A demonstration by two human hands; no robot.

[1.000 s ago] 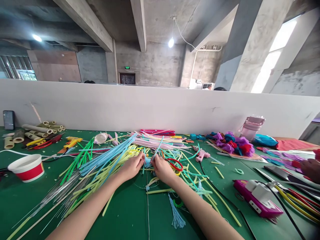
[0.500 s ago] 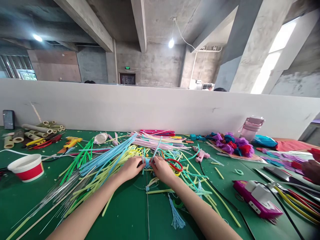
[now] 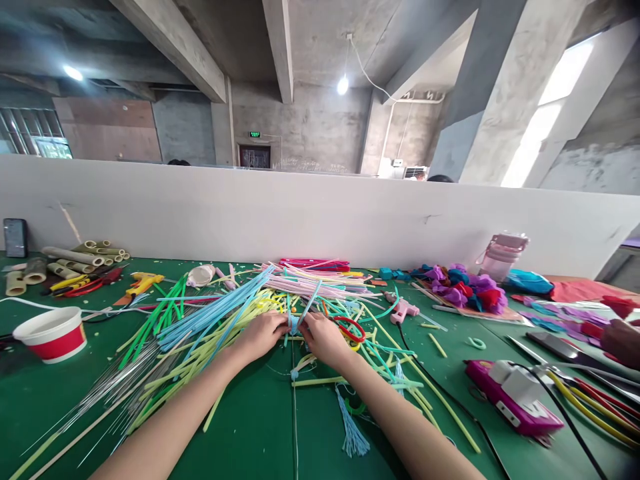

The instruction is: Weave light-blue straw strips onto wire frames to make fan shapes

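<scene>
Both my hands meet at the middle of the green table, pinching a small blue piece of pipe cleaner work (image 3: 295,325) between them. My left hand (image 3: 267,333) has its fingertips closed on the left side of the piece. At its right side, my right hand (image 3: 323,337) grips it, and a light blue pipe cleaner end (image 3: 314,297) sticks up from these fingers. Just below hangs a thin cord with a small blue knot (image 3: 295,375). Behind and around my hands lie blue pipe cleaners (image 3: 215,313) and yellow-green pipe cleaners (image 3: 220,347).
A pink glue gun (image 3: 401,308), a blue tassel (image 3: 353,427) and a magenta power strip (image 3: 515,397) lie to the right. On the left are a paper cup (image 3: 53,335), a yellow glue gun (image 3: 144,283) and bamboo pieces (image 3: 75,260). Another person's hand (image 3: 621,340) shows at the right edge.
My hands stay at the same spot with the blue piece, fingers shifting only slightly. At the right edge, the other person's hand and the red piece by it have moved a little.
</scene>
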